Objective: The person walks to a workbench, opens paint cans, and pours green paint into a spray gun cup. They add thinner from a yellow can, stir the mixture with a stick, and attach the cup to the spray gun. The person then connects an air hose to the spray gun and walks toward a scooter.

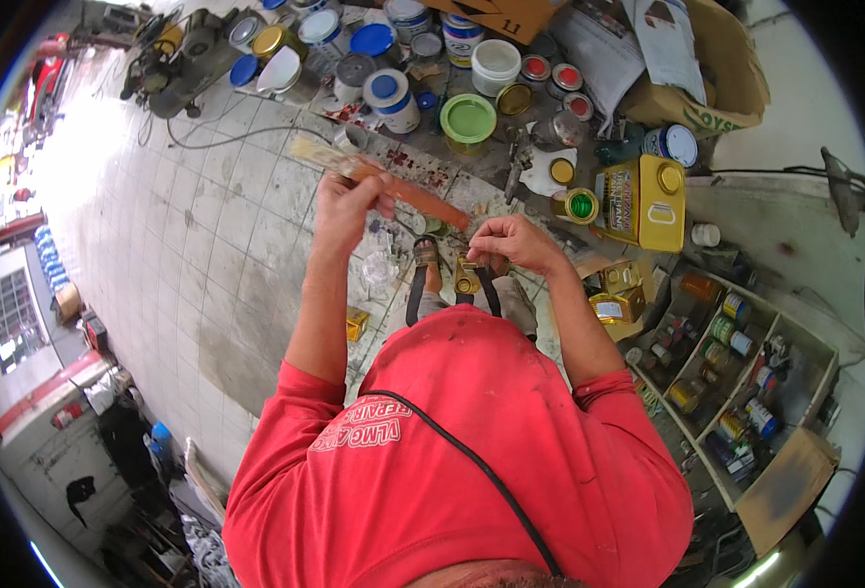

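My left hand is closed around a wide paintbrush near its pale bristles. The bristles point up and to the left, while the reddish-brown handle slants down to the right. Just beyond the handle's end is my right hand, its thumb and fingers pinched together. Whatever is in that pinch, if anything, is too small to make out. Below it, between my feet, a small gold tin stands on the floor. A crumpled clear plastic piece lies on the tiles beneath my left hand.
Several paint cans surround a green-topped tub at the far side. To the right are a yellow metal can and a small tin of green paint. A divided wooden box holds bottles and cans. A cable crosses the tiled floor.
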`<action>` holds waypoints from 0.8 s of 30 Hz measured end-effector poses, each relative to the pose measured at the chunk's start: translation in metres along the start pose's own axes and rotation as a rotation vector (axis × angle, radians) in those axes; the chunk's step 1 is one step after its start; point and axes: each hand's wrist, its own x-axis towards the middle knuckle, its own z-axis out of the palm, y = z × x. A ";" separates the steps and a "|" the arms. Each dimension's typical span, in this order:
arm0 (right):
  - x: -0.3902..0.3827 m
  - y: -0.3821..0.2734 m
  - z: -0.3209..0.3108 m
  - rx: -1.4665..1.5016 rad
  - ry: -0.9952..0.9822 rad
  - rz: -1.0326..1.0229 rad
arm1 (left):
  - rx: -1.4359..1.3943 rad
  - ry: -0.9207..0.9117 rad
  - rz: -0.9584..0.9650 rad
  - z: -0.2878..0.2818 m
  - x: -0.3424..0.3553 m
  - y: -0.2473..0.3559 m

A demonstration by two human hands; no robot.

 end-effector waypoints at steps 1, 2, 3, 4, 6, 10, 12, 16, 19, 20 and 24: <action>0.001 0.015 -0.008 0.007 0.066 -0.010 | 0.034 0.021 0.076 0.006 0.010 0.009; 0.003 0.028 -0.014 -0.045 0.107 0.012 | 0.097 0.060 0.114 0.015 0.021 0.013; 0.002 0.037 -0.018 -0.099 0.152 0.032 | 0.141 0.049 0.157 0.024 0.034 0.012; 0.000 0.048 -0.021 -0.152 0.199 0.053 | 0.185 0.036 0.201 0.036 0.047 0.012; -0.007 0.065 -0.026 -0.118 0.237 0.075 | 0.198 0.026 0.237 0.054 0.080 -0.006; -0.035 0.096 -0.031 -0.113 0.334 0.097 | 0.746 0.110 0.484 0.068 0.148 -0.064; -0.052 0.117 -0.032 -0.057 0.404 0.112 | 0.816 0.107 0.554 0.080 0.168 -0.083; -0.080 0.139 -0.039 -0.064 0.463 0.142 | 0.907 0.064 0.429 0.097 0.201 -0.120; -0.088 0.130 -0.048 -0.064 0.444 0.243 | 0.947 -0.138 0.433 0.095 0.193 -0.119; -0.089 0.130 -0.048 -0.092 0.461 0.239 | 0.965 -0.239 0.481 0.090 0.190 -0.112; -0.074 0.108 -0.055 -0.112 0.515 0.148 | 1.028 -0.105 0.539 0.073 0.208 -0.105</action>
